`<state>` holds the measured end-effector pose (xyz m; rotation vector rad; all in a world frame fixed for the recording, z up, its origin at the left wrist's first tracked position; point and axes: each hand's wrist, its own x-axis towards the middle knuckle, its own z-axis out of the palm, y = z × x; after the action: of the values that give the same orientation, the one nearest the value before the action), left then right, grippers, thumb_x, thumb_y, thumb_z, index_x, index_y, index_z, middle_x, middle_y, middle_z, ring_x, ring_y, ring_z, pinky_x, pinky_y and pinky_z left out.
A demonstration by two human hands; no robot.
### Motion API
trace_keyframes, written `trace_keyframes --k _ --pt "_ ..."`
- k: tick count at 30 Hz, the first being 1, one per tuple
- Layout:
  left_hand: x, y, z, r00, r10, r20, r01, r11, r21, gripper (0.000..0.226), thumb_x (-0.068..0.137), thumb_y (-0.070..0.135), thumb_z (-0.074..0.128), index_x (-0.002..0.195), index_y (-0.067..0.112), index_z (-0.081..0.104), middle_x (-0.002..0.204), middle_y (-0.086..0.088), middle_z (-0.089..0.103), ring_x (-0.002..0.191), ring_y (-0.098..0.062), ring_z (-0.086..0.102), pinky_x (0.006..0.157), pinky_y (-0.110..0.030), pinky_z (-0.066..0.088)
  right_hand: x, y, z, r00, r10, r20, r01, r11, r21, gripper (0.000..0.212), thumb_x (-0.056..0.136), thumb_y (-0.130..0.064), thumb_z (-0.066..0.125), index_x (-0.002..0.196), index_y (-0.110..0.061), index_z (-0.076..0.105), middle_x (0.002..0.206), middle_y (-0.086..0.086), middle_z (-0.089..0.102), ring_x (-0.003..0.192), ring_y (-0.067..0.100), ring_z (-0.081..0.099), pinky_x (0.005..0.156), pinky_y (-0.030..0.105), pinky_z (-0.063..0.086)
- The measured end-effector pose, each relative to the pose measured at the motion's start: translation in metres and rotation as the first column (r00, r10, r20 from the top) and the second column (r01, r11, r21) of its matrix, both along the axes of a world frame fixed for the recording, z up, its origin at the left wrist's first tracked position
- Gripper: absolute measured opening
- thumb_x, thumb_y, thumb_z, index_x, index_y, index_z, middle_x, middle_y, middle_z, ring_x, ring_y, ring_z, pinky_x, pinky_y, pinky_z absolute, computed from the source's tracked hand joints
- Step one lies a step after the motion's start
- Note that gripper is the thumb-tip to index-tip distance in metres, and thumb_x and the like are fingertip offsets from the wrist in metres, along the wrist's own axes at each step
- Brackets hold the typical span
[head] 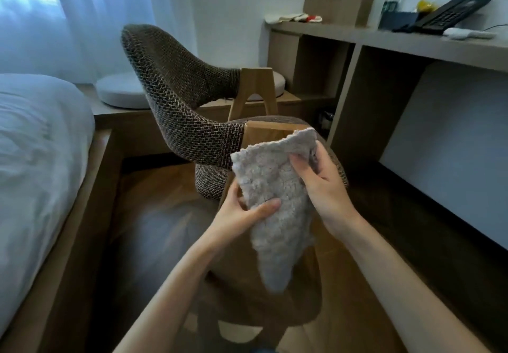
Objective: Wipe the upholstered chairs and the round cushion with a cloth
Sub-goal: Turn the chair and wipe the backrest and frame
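White bedding on the bed (35,143) fills the nine o'clock side, and past it, toward eleven o'clock, the round cushion (121,92) lies flat on a low wooden ledge (115,110) under the curtained window (68,9), well apart from both hands; it looks untouched and probably waits its turn. Toward twelve o'clock the woven upholstered chair (176,86) appears tipped over, its wooden legs (254,88) pointing away from the bed, likely so that its fabric sides can be reached. A second chair (211,182) of the same tweed sits just behind the cloth, partly hidden by it, so its pose is hard to tell. At centre the left hand (242,209) comes up from six o'clock with the forearm angled in, thumb laid across the front of the fluffy grey cloth (272,209) and fingers tucked behind its lower left edge, pinching it. The cloth is held in the air between the hands, one corner drooping down, apparently being folded or turned to a fresh face before wiping. At three o'clock of the cloth the right hand (327,187) curls over the upper right edge, fingertips (298,164) bent inward and gripping the pile, wrist cocked up. Farther right, at one to two o'clock, a black telephone (450,14) rests on the desk shelf (412,42)
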<state>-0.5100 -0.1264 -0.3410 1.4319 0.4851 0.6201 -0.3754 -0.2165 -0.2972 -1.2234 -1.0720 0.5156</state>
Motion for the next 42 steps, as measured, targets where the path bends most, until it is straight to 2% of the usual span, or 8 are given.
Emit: trace_keyframes --k 5,11,15,20,25,34,38,42 --pt "-0.005 -0.005 -0.016 0.993 -0.012 -0.115 0.003 0.997 -0.076 0.041 0.072 0.04 0.07 0.102 0.012 0.069 0.099 -0.005 0.074 0.092 -0.019 0.071 0.077 -0.03 0.058 0.013 -0.013 -0.024 0.957 -0.219 0.188 0.253 0.951 -0.179 0.021 0.099 -0.038 0.044 0.115 -0.027 0.037 0.104 -0.014 0.057 0.098 0.002 0.06 0.088 0.032 0.05" --pt "0.003 -0.008 -0.007 0.975 0.178 -0.129 -0.182 0.983 -0.017 0.02 0.093 0.027 0.06 0.105 0.011 0.064 0.103 -0.011 0.072 0.096 -0.024 0.069 0.083 -0.038 0.057 0.024 -0.043 -0.049 0.989 0.125 -0.082 -0.149 0.831 -0.535 0.103 0.07 -0.038 0.081 0.132 -0.046 -0.001 0.117 -0.014 0.057 0.103 0.001 0.062 0.076 0.014 0.051" --pt "0.007 -0.013 0.016 0.951 0.243 -0.191 -0.247 0.969 0.001 0.041 0.092 0.03 0.061 0.121 0.002 0.054 0.115 -0.017 0.066 0.102 -0.025 0.065 0.085 -0.035 0.055 0.025 -0.059 -0.046 0.993 0.072 0.091 -0.035 0.932 -0.36 0.096 0.073 -0.007 0.081 0.139 -0.041 0.021 0.124 0.002 0.059 0.108 0.009 0.062 0.086 0.023 0.053" --pt "-0.001 -0.003 0.044 0.942 -0.012 -0.335 0.09 0.972 0.218 0.135 0.057 0.019 0.09 0.151 0.033 -0.007 0.145 0.0 0.032 0.133 -0.017 0.04 0.111 -0.036 0.035 0.033 -0.056 -0.026 0.808 -0.105 0.58 0.294 0.924 -0.243 0.031 0.082 -0.017 0.074 0.113 -0.02 0.069 0.105 -0.006 0.064 0.1 0.007 0.058 0.088 0.035 0.05" --pt "-0.001 0.02 0.054 0.906 0.343 -0.249 -0.003 0.593 0.805 0.042 0.073 0.002 0.071 0.106 0.027 0.065 0.099 0.004 0.056 0.102 -0.013 0.048 0.087 -0.023 0.041 0.037 -0.03 -0.005 0.595 -0.187 0.782 0.422 0.901 -0.105 0.025 0.087 -0.034 0.068 0.108 -0.022 0.067 0.109 -0.005 0.042 0.104 0.008 0.036 0.077 0.015 0.038" --pt "0.029 0.06 0.056 0.748 0.648 0.144 -0.565 0.507 0.651 0.041 0.084 0.026 0.069 0.122 0.024 0.052 0.11 -0.001 0.048 0.088 -0.002 0.046 0.075 -0.009 0.035 0.018 0.056 0.025 0.51 -0.67 0.539 0.606 0.725 0.328 0.04 0.085 -0.02 0.071 0.12 -0.019 0.05 0.085 -0.005 0.057 0.07 0.004 0.055 0.061 0.007 0.043" --pt "0.036 0.067 0.045 0.749 0.611 0.257 -0.601 0.464 0.651 0.04 0.085 0.018 0.07 0.122 0.022 0.056 0.113 0.0 0.036 0.107 -0.009 0.044 0.095 -0.016 0.038 0.015 0.077 0.007 0.37 -0.589 0.719 0.525 0.77 0.361 0.038 0.088 -0.03 0.065 0.123 -0.017 0.056 0.107 0.005 0.05 0.095 0.012 0.051 0.073 0.018 0.051" --pt "0.03 0.079 0.039 0.735 0.609 0.297 -0.622 0.434 0.651 0.03 0.079 0.023 0.077 0.107 0.018 0.067 0.104 0.004 0.049 0.092 0.002 0.044 0.08 -0.005 0.038 0.02 0.082 -0.015 0.196 -0.535 0.822 0.546 0.756 0.362 0.064 0.077 -0.042 0.075 0.131 -0.016 0.053 0.128 0.012 0.045 0.112 0.022 0.036 0.084 0.028 0.046"
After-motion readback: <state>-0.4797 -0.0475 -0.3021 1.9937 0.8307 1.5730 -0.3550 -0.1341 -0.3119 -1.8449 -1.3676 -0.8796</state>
